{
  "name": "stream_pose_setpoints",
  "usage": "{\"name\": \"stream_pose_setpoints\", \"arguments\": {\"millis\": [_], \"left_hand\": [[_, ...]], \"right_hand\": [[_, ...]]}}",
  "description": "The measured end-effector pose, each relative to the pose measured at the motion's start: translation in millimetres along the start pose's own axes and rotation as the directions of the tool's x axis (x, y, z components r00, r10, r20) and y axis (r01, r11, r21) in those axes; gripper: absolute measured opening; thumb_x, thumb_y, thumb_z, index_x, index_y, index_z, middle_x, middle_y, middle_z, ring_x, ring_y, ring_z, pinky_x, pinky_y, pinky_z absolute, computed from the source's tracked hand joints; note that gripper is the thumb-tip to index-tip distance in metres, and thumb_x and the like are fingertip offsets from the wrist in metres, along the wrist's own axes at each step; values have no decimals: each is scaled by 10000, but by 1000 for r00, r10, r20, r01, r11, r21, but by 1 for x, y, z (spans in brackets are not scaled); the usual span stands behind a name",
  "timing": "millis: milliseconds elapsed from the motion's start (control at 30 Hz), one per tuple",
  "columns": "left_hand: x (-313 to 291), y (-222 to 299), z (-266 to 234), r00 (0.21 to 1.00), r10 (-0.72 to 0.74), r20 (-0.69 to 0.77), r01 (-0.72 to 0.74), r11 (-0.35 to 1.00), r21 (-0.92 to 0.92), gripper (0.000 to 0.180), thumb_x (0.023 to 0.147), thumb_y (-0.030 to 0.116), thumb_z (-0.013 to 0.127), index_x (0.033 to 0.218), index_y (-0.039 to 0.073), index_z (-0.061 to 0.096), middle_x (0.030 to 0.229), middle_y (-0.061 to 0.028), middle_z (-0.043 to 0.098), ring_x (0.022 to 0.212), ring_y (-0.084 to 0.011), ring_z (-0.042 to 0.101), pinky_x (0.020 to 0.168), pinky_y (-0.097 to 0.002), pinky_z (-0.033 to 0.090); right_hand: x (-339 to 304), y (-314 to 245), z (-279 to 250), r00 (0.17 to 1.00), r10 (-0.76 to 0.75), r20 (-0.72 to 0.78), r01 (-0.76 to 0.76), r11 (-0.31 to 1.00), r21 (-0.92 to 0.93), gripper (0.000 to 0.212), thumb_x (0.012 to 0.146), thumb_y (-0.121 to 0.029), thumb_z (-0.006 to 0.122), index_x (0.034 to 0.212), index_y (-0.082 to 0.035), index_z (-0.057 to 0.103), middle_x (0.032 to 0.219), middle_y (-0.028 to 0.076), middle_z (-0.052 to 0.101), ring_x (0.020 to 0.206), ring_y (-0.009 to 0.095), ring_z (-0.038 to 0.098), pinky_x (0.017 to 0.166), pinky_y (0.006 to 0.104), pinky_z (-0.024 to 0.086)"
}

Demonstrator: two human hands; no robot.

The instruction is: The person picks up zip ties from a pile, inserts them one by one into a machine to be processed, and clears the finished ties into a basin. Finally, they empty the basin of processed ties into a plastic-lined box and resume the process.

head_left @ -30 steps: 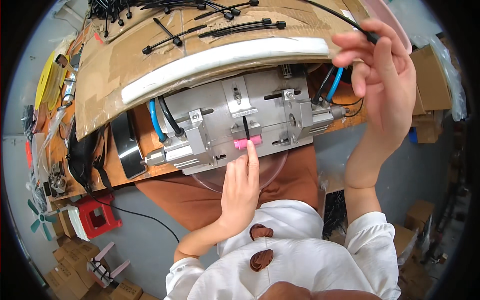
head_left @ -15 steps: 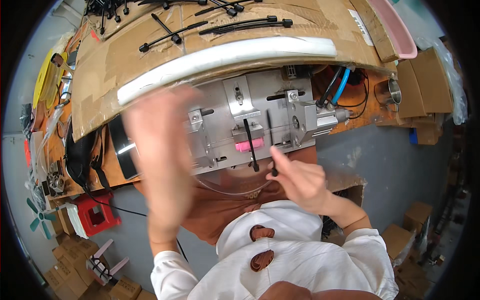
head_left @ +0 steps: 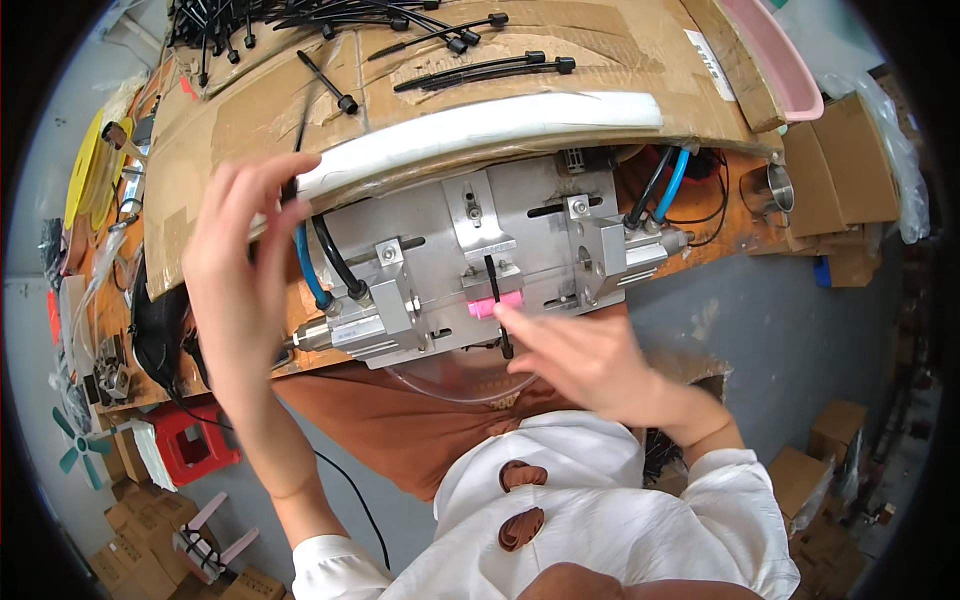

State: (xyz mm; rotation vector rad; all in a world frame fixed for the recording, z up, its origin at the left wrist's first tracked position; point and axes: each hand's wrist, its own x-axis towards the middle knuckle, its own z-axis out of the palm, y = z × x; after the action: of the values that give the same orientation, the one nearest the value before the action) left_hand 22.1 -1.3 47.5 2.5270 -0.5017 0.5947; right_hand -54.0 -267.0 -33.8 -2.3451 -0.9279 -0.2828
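The right hand (head_left: 590, 365) presses a black cable tie (head_left: 497, 305) into the slot of the metal fixture (head_left: 480, 260) at the bench (head_left: 720, 245) edge, fingertips pinched together on the tie's lower end, just under the pink block (head_left: 493, 303). The tie stands upright in the slot, so seating it looks nearly done. The left hand (head_left: 245, 260) is raised at the fixture's left side, fingers closed on another black tie (head_left: 298, 150) beside the white foam strip (head_left: 480, 130). More loose ties (head_left: 480, 68) lie on the cardboard (head_left: 600, 50) behind, so plenty appear left to handle.
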Motion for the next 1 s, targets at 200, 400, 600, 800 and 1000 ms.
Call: {"name": "stream_pose_setpoints", "arguments": {"millis": [200,400,600,800,1000], "left_hand": [[-107,80,52,999,-16,46,18,998,-58,834,586,-87,753,1353,-89,425,889,-98,545,791,-241,483,721,-346,419],[-127,104,101,979,-82,189,70,995,66,591,794,10,617,1340,-98,419,905,-102,509,790,-220,491,699,-309,449],[-120,105,101,957,-112,266,80,989,125,626,806,9,594,1377,-94,357,943,-100,483,800,-223,479,725,-300,449],[-78,77,61,996,-15,86,16,1000,-18,585,726,14,663,1296,16,527,897,-94,520,838,-241,502,743,-346,445],[50,-14,28,992,-126,-17,127,986,108,209,834,101,651,1022,21,609,888,-176,596,785,-296,571,730,-375,455]], "right_hand": [[148,62,-70,923,-297,-245,136,847,-515,255,734,-52,622,987,-42,646,841,67,651,666,207,623,574,344,498],[203,54,-107,935,193,297,-126,965,-231,156,843,-96,609,939,14,664,810,168,663,752,266,643,687,359,497],[165,58,-118,922,383,-52,-280,754,594,114,851,-97,599,892,9,594,711,132,616,675,231,604,618,355,470],[57,23,-84,919,349,-186,-68,604,794,192,783,32,664,975,24,645,908,114,661,775,136,633,614,237,520],[-11,-11,20,962,-4,-273,36,993,111,385,737,40,693,1114,63,616,889,129,677,622,173,636,515,247,495]]}}
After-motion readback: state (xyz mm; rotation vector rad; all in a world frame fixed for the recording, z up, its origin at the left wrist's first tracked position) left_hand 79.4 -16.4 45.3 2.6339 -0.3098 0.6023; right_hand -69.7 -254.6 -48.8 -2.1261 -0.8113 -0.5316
